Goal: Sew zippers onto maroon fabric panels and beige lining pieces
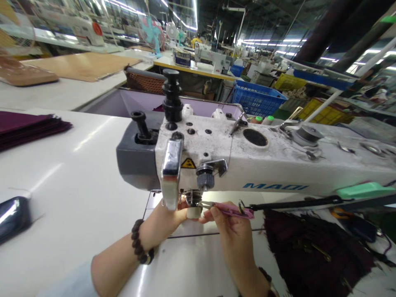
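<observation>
Pink-handled thread snips (232, 209) are gripped in my right hand (236, 231), their metal points reaching left to the needle area of a white sewing machine (198, 144). A small off-white cylinder (194, 212) sits just below the snips' points. The thumb of my left hand (165, 218) comes up against its left side. The machine head and its shiny metal lever cover most of my left fingers, so what they hold, if anything, is hidden. Below both hands lies the white machine table (185, 264).
Dark maroon fabric with metal zipper pulls (318, 251) lies right of my right hand. A stack of maroon pieces (27, 128) rests at the far left, above a shiny dark object (14, 218). A mint-green tool (365, 189) lies along the machine arm. A blue crate (258, 99) stands behind.
</observation>
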The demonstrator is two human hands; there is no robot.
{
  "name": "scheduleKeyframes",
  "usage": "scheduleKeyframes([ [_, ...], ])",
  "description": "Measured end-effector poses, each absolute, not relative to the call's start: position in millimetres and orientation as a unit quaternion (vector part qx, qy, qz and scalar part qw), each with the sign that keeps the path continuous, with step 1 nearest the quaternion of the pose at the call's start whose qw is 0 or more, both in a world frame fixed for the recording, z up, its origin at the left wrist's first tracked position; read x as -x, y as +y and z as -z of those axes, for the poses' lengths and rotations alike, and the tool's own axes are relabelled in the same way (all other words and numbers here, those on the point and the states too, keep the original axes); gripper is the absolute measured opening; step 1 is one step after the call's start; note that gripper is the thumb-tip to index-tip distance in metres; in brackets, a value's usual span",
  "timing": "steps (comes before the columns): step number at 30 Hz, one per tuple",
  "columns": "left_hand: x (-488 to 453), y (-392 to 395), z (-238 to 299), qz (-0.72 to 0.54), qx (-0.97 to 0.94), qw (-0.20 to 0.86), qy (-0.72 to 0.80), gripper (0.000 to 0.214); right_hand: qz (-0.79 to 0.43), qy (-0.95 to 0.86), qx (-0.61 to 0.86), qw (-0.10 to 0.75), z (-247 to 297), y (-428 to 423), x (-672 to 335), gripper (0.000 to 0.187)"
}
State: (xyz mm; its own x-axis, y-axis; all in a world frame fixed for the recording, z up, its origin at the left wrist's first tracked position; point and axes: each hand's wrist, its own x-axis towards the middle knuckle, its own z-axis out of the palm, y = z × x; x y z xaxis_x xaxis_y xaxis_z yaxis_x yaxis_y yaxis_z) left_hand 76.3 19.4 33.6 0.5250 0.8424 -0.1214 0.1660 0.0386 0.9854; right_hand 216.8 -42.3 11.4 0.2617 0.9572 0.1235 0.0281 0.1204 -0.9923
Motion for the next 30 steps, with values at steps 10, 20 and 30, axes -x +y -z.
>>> scheduleKeyframes([
  [10, -74.8, 20.0, -29.2, -0.286, -0.653, 0.586, 0.386, 0.012, -0.402, -0.465, 0.534, 0.581, -12.4, -43.9, -217.2, 0.018],
  [20, -74.7, 18.0, -26.5, -0.283, -0.662, 0.567, 0.400, 0.009, -0.367, -0.487, 0.549, 0.571, -13.4, -43.1, -216.9, 0.020],
  [30, -78.2, 13.3, -24.3, -0.335, -0.671, 0.526, 0.400, 0.004, -0.349, -0.495, 0.568, 0.557, -3.9, -45.4, -217.1, 0.021],
])
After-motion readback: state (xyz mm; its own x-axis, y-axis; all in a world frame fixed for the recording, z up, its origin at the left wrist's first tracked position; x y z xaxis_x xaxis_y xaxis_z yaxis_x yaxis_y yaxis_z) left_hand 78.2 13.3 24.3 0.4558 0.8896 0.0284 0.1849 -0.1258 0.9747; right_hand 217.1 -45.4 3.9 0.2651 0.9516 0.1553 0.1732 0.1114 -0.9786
